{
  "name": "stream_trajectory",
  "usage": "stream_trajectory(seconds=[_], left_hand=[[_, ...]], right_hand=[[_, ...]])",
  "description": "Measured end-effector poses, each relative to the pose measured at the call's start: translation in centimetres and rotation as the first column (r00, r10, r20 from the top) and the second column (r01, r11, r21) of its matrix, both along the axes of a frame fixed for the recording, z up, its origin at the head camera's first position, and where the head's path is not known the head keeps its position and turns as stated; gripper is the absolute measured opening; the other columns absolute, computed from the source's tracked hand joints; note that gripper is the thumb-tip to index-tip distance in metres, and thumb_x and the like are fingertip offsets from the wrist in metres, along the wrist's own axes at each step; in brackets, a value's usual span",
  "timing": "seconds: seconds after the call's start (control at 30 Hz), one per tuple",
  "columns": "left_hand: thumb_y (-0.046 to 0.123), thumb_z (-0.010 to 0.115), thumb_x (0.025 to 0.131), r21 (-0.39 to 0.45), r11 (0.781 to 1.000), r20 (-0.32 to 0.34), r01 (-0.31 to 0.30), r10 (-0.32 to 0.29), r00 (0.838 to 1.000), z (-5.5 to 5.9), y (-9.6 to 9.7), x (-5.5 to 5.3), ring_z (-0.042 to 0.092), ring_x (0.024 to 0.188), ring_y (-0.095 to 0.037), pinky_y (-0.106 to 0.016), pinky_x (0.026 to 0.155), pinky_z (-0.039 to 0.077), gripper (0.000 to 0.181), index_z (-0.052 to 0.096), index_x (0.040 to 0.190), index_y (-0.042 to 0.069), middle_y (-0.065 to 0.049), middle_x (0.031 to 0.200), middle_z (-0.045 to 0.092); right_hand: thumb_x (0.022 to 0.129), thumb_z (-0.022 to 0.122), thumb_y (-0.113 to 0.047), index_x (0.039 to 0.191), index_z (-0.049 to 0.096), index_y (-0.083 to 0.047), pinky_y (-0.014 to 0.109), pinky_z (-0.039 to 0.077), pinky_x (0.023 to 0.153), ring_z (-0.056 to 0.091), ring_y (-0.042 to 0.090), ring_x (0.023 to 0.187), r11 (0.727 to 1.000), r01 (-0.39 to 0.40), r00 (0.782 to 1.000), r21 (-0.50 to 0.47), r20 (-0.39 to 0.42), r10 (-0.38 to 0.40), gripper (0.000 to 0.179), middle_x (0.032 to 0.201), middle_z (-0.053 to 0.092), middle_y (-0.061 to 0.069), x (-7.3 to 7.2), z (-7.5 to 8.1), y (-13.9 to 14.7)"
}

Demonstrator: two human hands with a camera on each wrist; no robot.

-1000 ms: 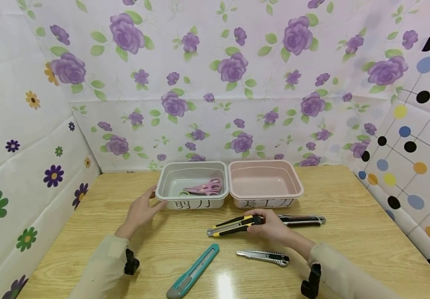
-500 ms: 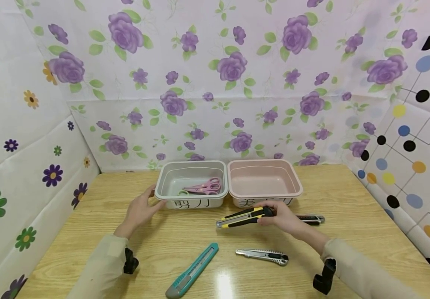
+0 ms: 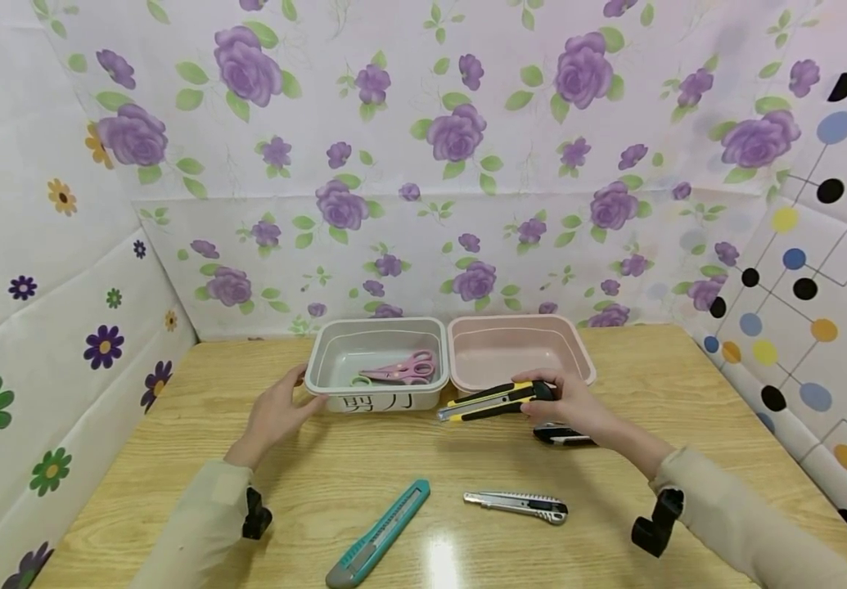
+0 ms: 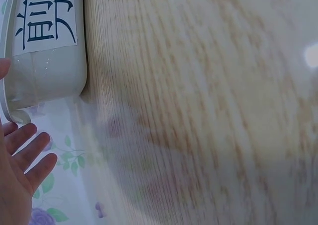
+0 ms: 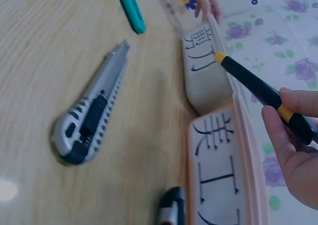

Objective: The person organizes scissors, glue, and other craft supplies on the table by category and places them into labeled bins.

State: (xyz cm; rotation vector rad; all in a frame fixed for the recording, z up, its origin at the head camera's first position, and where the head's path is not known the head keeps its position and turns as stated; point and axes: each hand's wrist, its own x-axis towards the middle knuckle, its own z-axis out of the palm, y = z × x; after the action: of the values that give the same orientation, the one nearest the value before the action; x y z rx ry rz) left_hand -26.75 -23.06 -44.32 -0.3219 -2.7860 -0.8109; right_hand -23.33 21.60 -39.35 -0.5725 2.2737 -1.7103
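Note:
My right hand (image 3: 570,406) pinches a yellow-and-black utility knife (image 3: 497,401) by its rear end, raised in front of the pink bin (image 3: 585,370). In the right wrist view the same knife (image 5: 253,81) shows edge-on between thumb and fingers. My left hand (image 3: 276,417) is at the left end of the grey bin (image 3: 320,360), its fingers relaxed and mostly straight near the rim; whether they touch it is unclear. Pink scissors (image 3: 401,370) lie inside the grey bin, with a green handle loop (image 3: 362,380) beside them.
On the wooden table (image 3: 261,523) lie a teal utility knife (image 3: 380,536) and a silver utility knife (image 3: 517,505). A black utility knife (image 3: 559,434) lies partly hidden under my right hand. A flowered cloth wall (image 3: 408,164) stands behind the bins.
My right hand has lifted the yellow-and-black utility knife up and to the right, from over the table to the pink bin's front edge. My left hand has stayed put.

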Motion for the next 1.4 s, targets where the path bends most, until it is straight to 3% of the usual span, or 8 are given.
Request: stream_trajectory(seconds=[0.17, 0.4, 0.57, 0.77, 0.9, 1.0, 1.13, 1.4], left_hand=[[0.046, 0.060, 0.083, 0.000, 1.000, -0.011, -0.010, 0.010, 1.000, -0.1, 0.1, 0.0, 0.051, 0.109, -0.039, -0.055, 0.085, 0.041, 0.070, 0.040, 0.134, 0.002, -0.022, 0.122, 0.054], [0.047, 0.059, 0.083, -0.012, 1.000, -0.016, -0.015, 0.015, 1.000, -0.1, 0.1, 0.0, 0.050, 0.110, -0.039, -0.055, 0.085, 0.041, 0.071, 0.040, 0.134, 0.001, -0.022, 0.124, 0.052], [0.047, 0.059, 0.083, -0.011, 1.000, -0.012, -0.017, 0.017, 1.000, -0.1, 0.0, 0.0, 0.049, 0.111, -0.040, -0.055, 0.086, 0.041, 0.072, 0.039, 0.134, 0.001, -0.022, 0.125, 0.051], [0.047, 0.059, 0.083, -0.011, 1.000, -0.009, -0.010, 0.010, 1.000, -0.2, 0.1, 0.0, 0.049, 0.112, -0.039, -0.054, 0.087, 0.040, 0.072, 0.039, 0.135, 0.001, -0.022, 0.125, 0.051], [0.047, 0.059, 0.083, -0.014, 1.000, -0.011, -0.009, 0.009, 1.000, -0.1, 0.1, 0.0, 0.049, 0.112, -0.039, -0.054, 0.087, 0.041, 0.072, 0.039, 0.134, 0.000, -0.022, 0.125, 0.051], [0.049, 0.058, 0.083, -0.021, 1.000, -0.009, -0.011, 0.010, 1.000, -0.1, 0.1, 0.0, 0.049, 0.112, -0.040, -0.055, 0.087, 0.041, 0.073, 0.038, 0.134, 0.000, -0.022, 0.125, 0.051], [0.049, 0.058, 0.083, -0.019, 1.000, -0.008, -0.014, 0.014, 1.000, 0.0, 0.1, 0.1, 0.049, 0.112, -0.040, -0.055, 0.087, 0.041, 0.073, 0.039, 0.134, 0.001, -0.022, 0.125, 0.051], [0.046, 0.061, 0.083, -0.012, 1.000, -0.021, -0.009, 0.009, 1.000, 0.0, 0.0, 0.0, 0.050, 0.110, -0.040, -0.055, 0.085, 0.041, 0.070, 0.041, 0.132, 0.001, -0.022, 0.122, 0.053]], right_hand=[[0.080, 0.069, -0.010, 0.126, 0.047, 0.005, 0.033, 0.053, 0.070, 0.063, 0.014, 0.075, 0.999, 0.038, 0.999, 0.027, -0.021, -0.037, 0.053, 0.126, 0.043, 0.024, -0.2, 1.1, 0.6], [0.081, 0.068, -0.011, 0.129, 0.045, 0.003, 0.037, 0.052, 0.075, 0.063, 0.016, 0.083, 0.998, 0.059, 0.998, 0.039, 0.004, -0.059, 0.055, 0.111, 0.053, 0.021, -0.2, 2.6, 1.3], [0.082, 0.067, -0.013, 0.130, 0.045, 0.001, 0.031, 0.053, 0.073, 0.063, 0.021, 0.084, 0.993, 0.085, 0.996, 0.084, -0.015, -0.084, 0.055, 0.102, 0.058, 0.017, -0.5, 3.4, 1.6], [0.086, 0.062, -0.009, 0.133, 0.041, 0.002, 0.037, 0.051, 0.080, 0.060, 0.035, 0.093, 0.995, 0.082, 0.997, 0.062, 0.011, -0.083, 0.053, 0.112, 0.050, 0.024, -1.0, 4.0, 2.0], [0.086, 0.061, -0.008, 0.133, 0.040, 0.004, 0.043, 0.048, 0.084, 0.061, 0.024, 0.092, 0.994, 0.091, 0.995, 0.053, 0.023, -0.092, 0.053, 0.118, 0.046, 0.025, -1.4, 4.3, 2.3], [0.086, 0.062, -0.008, 0.132, 0.042, 0.003, 0.043, 0.049, 0.082, 0.062, 0.022, 0.089, 0.991, 0.109, 0.994, 0.079, -0.007, -0.109, 0.051, 0.115, 0.050, 0.025, -1.8, 4.5, 2.6], [0.087, 0.061, -0.011, 0.132, 0.044, 0.000, 0.043, 0.051, 0.078, 0.062, 0.030, 0.089, 0.983, 0.140, 0.990, 0.121, -0.042, -0.136, 0.049, 0.110, 0.056, 0.024, -2.1, 4.8, 3.0], [0.090, 0.057, -0.009, 0.132, 0.042, 0.002, 0.040, 0.050, 0.081, 0.061, 0.030, 0.094, 0.977, 0.173, 0.985, 0.121, -0.035, -0.170, 0.046, 0.116, 0.050, 0.029, -2.7, 4.9, 3.8]])
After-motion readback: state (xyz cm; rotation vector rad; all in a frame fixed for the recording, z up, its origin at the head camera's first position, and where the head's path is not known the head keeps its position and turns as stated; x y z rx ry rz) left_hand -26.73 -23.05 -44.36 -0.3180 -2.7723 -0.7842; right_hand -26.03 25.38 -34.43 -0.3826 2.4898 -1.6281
